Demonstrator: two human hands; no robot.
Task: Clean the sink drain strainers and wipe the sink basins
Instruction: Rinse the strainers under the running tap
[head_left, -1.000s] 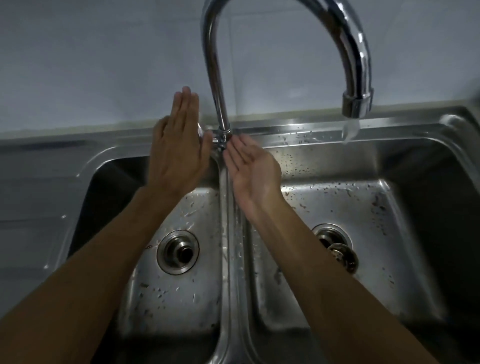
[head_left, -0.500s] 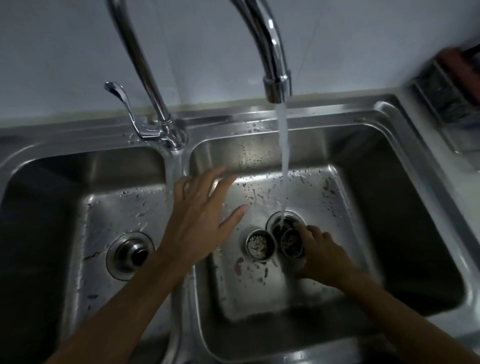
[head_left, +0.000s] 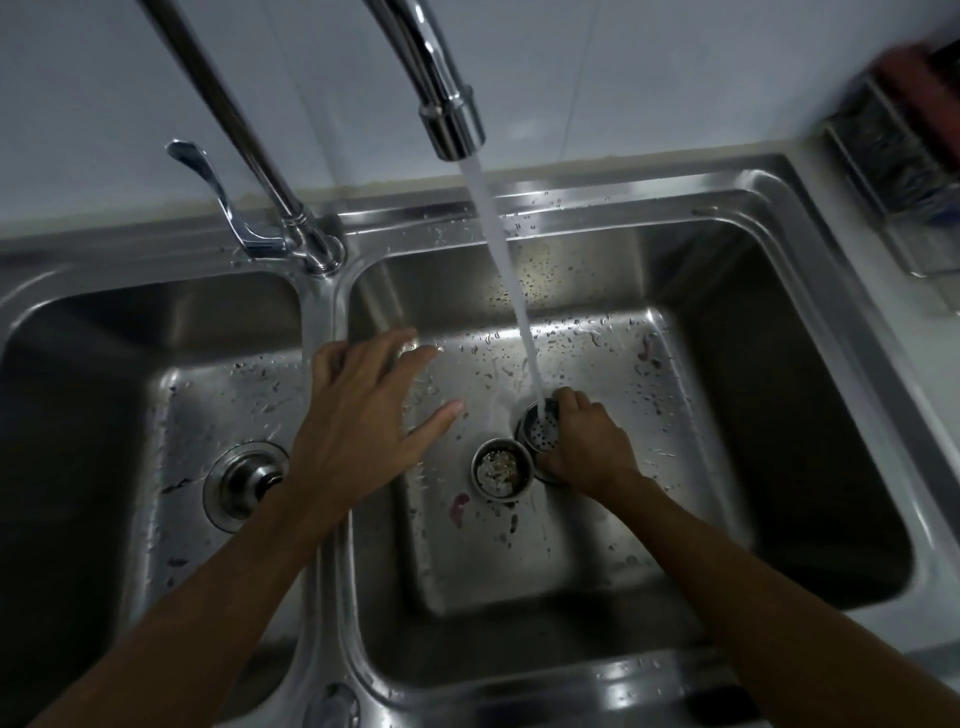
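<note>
Since half a second ago our right hand (head_left: 584, 447) has tilted the perforated strainer (head_left: 540, 428) it clasps under the faucet stream (head_left: 511, 291), seemingly rinsing it, while our left hand (head_left: 363, 415) hovers spread and empty; next comes the debris-filled strainer (head_left: 501, 467).

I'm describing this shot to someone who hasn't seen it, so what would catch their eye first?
The white stream of water falling from the chrome faucet spout into the right basin stands out most. It lands on a perforated strainer gripped by the right hand, beside a second strainer basket full of debris. The left hand hovers, fingers spread, over the divider.
</note>
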